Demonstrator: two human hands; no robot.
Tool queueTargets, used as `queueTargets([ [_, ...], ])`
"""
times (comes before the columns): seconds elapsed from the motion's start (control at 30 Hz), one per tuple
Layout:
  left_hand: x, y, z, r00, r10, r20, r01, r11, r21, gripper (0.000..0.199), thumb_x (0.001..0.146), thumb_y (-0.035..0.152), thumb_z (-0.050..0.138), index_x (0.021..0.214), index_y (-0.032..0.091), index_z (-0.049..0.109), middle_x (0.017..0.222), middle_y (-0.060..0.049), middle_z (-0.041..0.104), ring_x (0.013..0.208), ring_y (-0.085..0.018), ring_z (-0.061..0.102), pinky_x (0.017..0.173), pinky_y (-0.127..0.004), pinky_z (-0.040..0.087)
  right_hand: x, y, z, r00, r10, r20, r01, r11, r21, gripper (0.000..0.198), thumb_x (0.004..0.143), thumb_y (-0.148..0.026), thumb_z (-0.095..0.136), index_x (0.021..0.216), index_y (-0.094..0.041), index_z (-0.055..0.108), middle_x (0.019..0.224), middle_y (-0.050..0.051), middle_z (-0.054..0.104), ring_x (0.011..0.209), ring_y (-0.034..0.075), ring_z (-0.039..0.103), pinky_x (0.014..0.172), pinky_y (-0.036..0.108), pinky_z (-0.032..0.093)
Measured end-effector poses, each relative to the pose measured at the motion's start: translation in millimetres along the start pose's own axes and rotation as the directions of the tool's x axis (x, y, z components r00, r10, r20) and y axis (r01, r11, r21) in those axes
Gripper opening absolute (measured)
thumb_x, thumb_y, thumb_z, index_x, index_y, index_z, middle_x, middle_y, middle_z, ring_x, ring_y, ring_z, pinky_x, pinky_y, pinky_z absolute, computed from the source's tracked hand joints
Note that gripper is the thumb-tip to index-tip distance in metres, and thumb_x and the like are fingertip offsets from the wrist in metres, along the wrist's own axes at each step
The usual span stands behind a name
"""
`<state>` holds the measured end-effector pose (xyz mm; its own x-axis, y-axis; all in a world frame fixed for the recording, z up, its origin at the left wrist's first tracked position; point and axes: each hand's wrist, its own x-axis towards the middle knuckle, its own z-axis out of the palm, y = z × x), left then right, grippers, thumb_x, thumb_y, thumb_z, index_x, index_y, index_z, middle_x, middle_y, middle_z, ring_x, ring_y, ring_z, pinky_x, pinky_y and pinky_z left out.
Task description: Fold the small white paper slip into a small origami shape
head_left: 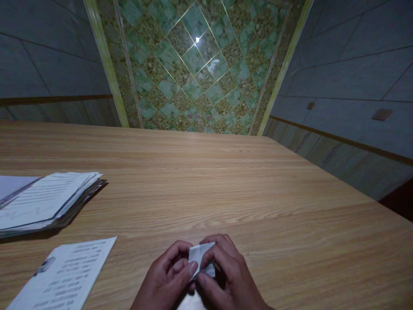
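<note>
Small folded paper (194, 254) held low over the desk (258, 193), pinched between thumb and fingers by left hand (172, 273) and right hand (229, 269); folding seems in hand, next move likely calling for a steady crease. Clipped printed sheets (72, 275) and a thicker paper stack (48, 198) lie leftward, apart from both hands.

The left hand (172, 273) and right hand (230, 269) are seen bare; a smooth, rounded thumbnail (194, 265) is shown on the left, and the right wrist (253, 295) is left uncovered.
</note>
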<state>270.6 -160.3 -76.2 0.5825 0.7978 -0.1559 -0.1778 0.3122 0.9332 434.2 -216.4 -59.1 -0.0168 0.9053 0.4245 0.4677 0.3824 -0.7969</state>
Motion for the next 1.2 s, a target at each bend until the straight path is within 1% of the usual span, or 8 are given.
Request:
queueTargets([
  [0.23,-0.9,-4.2,-2.8,0.999,0.039,0.015,-0.038,0.999,-0.023,0.038,0.081,0.055,0.08,0.094,0.02,0.069,0.077,-0.001,0.067,0.07,-0.016,0.062,0.067,-0.027,0.05,0.8,-0.3,-0.1,0.987,0.159,0.006,-0.159,0.986,0.042,0.009,0.082,-0.012,0.061,0.083,-0.02,0.059,0.081,0.003,0.064,0.073,0.018,0.061,0.066,0.026,0.043],
  [0.37,5.2,-11.0,-5.0,0.998,0.023,-0.05,-0.025,0.998,-0.055,0.058,0.067,0.057,0.09,0.105,0.022,0.065,0.088,-0.006,0.073,0.074,-0.02,0.069,0.067,-0.03,0.053,-1.5,3.0,0.4,0.98,0.197,-0.032,-0.194,0.977,0.088,0.01,0.079,-0.015,0.059,0.085,-0.022,0.056,0.078,0.001,0.062,0.071,0.018,0.058,0.065,0.027,0.042],
  [0.5,4.0,-3.6,-1.1,0.991,0.007,-0.131,0.0,0.999,0.054,0.053,0.06,0.05,0.095,0.093,0.019,0.068,0.08,-0.005,0.073,0.075,-0.02,0.069,0.07,-0.029,0.055,-4.7,7.6,2.0,0.969,0.246,-0.019,-0.24,0.957,0.163,0.012,0.079,-0.019,0.06,0.089,-0.022,0.055,0.085,0.003,0.063,0.077,0.02,0.058,0.07,0.031,0.045],
  [0.6,0.1,3.6,-0.2,0.983,0.061,-0.174,-0.043,0.993,0.107,0.043,0.064,0.045,0.092,0.09,0.019,0.07,0.078,-0.003,0.073,0.074,-0.019,0.067,0.069,-0.027,0.054,-4.9,8.5,2.9,0.941,0.332,-0.067,-0.307,0.921,0.239,0.025,0.077,-0.022,0.064,0.101,-0.023,0.054,0.092,0.004,0.064,0.082,0.021,0.06,0.075,0.032,0.047],
  [0.73,-1.6,1.5,-4.7,0.974,0.122,-0.189,-0.088,0.981,0.175,0.033,0.071,0.041,0.088,0.091,0.02,0.071,0.073,0.0,0.07,0.068,-0.016,0.065,0.063,-0.023,0.052,-2.0,6.5,3.2,0.921,0.388,-0.044,-0.347,0.863,0.367,0.042,0.077,-0.028,0.07,0.116,-0.022,0.053,0.077,-0.003,0.059,0.073,0.018,0.057,0.069,0.03,0.044],
  [1.03,4.3,-3.3,-8.7,0.974,0.119,-0.191,-0.09,0.985,0.15,0.035,0.068,0.044,0.089,0.084,0.019,0.072,0.075,-0.004,0.074,0.07,-0.02,0.07,0.064,-0.026,0.056,1.0,8.9,4.6,0.864,0.503,0.031,-0.411,0.667,0.621,0.044,0.068,-0.032,0.084,0.104,-0.022,0.061,0.062,-0.009,0.055,0.057,0.012,0.051,0.057,0.024,0.04],
  [1.1,1.1,3.7,-8.2,0.959,0.204,-0.198,-0.139,0.944,0.298,0.028,0.074,0.044,0.083,0.083,0.019,0.072,0.072,-0.003,0.074,0.067,-0.02,0.07,0.061,-0.025,0.056,2.0,7.7,1.4,0.871,0.49,0.04,-0.419,0.695,0.584,0.035,0.071,-0.028,0.08,0.101,-0.022,0.064,0.066,-0.006,0.061,0.06,0.015,0.057,0.059,0.026,0.043],
  [1.2,-5.1,12.8,-8.8,0.892,0.441,-0.098,-0.303,0.746,0.593,0.012,0.085,0.035,0.074,0.085,0.023,0.072,0.077,-0.001,0.075,0.071,-0.019,0.072,0.064,-0.022,0.056,3.7,3.3,-5.5,0.935,0.344,-0.082,-0.296,0.887,0.354,0.029,0.073,-0.015,0.073,0.101,-0.022,0.068,0.09,0.003,0.073,0.084,0.022,0.068,0.074,0.032,0.05],
])
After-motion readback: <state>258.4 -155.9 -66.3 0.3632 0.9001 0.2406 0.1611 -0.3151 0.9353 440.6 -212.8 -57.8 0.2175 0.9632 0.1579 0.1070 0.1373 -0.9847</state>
